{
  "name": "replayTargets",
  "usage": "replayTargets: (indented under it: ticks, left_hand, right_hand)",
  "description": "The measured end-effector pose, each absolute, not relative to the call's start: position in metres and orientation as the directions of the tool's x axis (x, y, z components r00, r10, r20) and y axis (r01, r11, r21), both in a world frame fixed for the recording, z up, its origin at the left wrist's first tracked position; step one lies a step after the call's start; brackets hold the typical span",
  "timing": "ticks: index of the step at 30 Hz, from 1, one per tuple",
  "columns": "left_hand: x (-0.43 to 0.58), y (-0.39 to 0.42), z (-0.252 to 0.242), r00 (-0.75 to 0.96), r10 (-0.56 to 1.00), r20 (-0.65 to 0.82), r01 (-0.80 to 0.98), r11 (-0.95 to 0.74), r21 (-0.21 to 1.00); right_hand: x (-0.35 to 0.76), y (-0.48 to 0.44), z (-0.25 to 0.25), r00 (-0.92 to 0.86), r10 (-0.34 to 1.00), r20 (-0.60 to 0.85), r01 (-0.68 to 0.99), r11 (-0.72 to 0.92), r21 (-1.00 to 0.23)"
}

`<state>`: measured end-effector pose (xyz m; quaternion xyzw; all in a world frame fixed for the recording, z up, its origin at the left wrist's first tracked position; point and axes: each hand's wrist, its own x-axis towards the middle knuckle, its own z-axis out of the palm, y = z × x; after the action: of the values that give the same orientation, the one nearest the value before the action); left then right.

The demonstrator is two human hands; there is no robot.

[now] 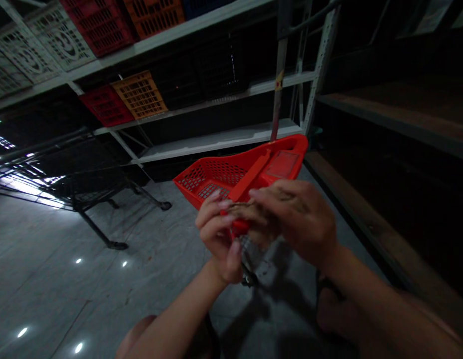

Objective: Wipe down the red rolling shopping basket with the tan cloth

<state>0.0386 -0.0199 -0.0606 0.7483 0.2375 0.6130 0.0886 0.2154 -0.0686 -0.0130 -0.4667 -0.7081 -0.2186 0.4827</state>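
Observation:
A red plastic basket [231, 177] with a perforated wall is tilted up in front of me. My left hand [218, 234] and my right hand [295, 219] meet at its near edge. Both have their fingers curled and pinched round a small dark thing [243, 207] between them that I cannot make out. A dark metal part [250, 271], blurred, hangs just under the hands.
A black wire trolley [85, 189] stands on the shiny grey floor [67, 289] at left. White shelving [216, 139] behind holds red and orange crates [139, 94]. Dark wooden shelves [396, 124] run along the right, close to my right arm.

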Motion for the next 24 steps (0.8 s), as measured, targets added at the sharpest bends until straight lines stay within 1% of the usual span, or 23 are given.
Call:
replayTargets:
  ticks: [1,2,3,4,5,6,7,8,10,12,13,14,15,17,19,20,22,24]
  left_hand:
    - [0.038,-0.018,-0.055,0.119,0.479,0.87,0.228,-0.866,0.445]
    - [0.037,-0.015,-0.048,0.162,0.495,0.854,0.232,-0.86,0.454]
    - [0.037,-0.012,-0.041,0.251,0.505,0.826,0.256,-0.857,0.447]
    - [0.037,-0.01,-0.036,0.364,0.506,0.782,0.298,-0.859,0.417]
    - [0.037,-0.007,-0.032,0.429,0.492,0.758,0.331,-0.866,0.375]
    - [0.037,-0.005,-0.031,0.448,0.473,0.759,0.355,-0.873,0.335]
    - [0.038,-0.003,-0.031,0.434,0.453,0.778,0.372,-0.877,0.303]
    - [0.039,-0.001,-0.032,0.407,0.432,0.805,0.381,-0.881,0.28]
    - [0.04,0.004,-0.037,0.366,0.375,0.852,0.38,-0.896,0.23]
    - [0.039,0.008,-0.041,0.332,0.325,0.885,0.366,-0.909,0.197]
    - [0.037,0.011,-0.042,0.326,0.319,0.89,0.359,-0.913,0.196]
    - [0.036,0.013,-0.043,0.33,0.326,0.886,0.353,-0.913,0.204]
    - [0.034,0.014,-0.043,0.337,0.339,0.878,0.347,-0.912,0.219]
    - [0.031,0.017,-0.042,0.348,0.358,0.866,0.331,-0.911,0.244]
    - [0.031,0.018,-0.043,0.335,0.363,0.869,0.32,-0.912,0.257]
    - [0.031,0.018,-0.043,0.319,0.365,0.875,0.322,-0.91,0.262]
    - [0.035,0.019,-0.046,0.274,0.366,0.889,0.34,-0.902,0.267]
    - [0.041,0.021,-0.049,0.22,0.37,0.903,0.374,-0.887,0.272]
  right_hand:
    - [0.228,-0.058,-0.015,0.025,0.452,0.892,0.894,0.389,-0.222]
    - [0.24,-0.048,-0.018,0.149,0.449,0.881,0.897,0.314,-0.311]
    - [0.248,-0.038,-0.021,0.25,0.445,0.86,0.881,0.264,-0.392]
    - [0.251,-0.031,-0.025,0.312,0.44,0.842,0.857,0.253,-0.45]
    - [0.25,-0.026,-0.029,0.335,0.436,0.835,0.832,0.279,-0.48]
    - [0.243,-0.023,-0.033,0.323,0.416,0.85,0.81,0.343,-0.476]
    - [0.233,-0.024,-0.037,0.281,0.387,0.878,0.788,0.429,-0.441]
    - [0.222,-0.026,-0.039,0.213,0.355,0.91,0.765,0.519,-0.382]
    - [0.201,-0.029,-0.043,0.032,0.27,0.962,0.709,0.672,-0.212]
    - [0.198,-0.025,-0.044,-0.107,0.189,0.976,0.676,0.734,-0.068]
    - [0.205,-0.018,-0.045,-0.13,0.174,0.976,0.686,0.727,-0.038]
    - [0.216,-0.007,-0.046,-0.109,0.178,0.978,0.713,0.699,-0.048]
    - [0.231,0.005,-0.048,-0.044,0.212,0.976,0.746,0.657,-0.109]
    - [0.265,0.034,-0.052,0.203,0.313,0.928,0.775,0.528,-0.348]
    - [0.291,0.062,-0.056,0.471,0.378,0.797,0.704,0.384,-0.597]
    - [0.299,0.074,-0.057,0.562,0.383,0.733,0.654,0.337,-0.677]
    - [0.302,0.089,-0.061,0.662,0.381,0.645,0.579,0.287,-0.764]
    - [0.289,0.092,-0.064,0.702,0.377,0.604,0.536,0.279,-0.797]
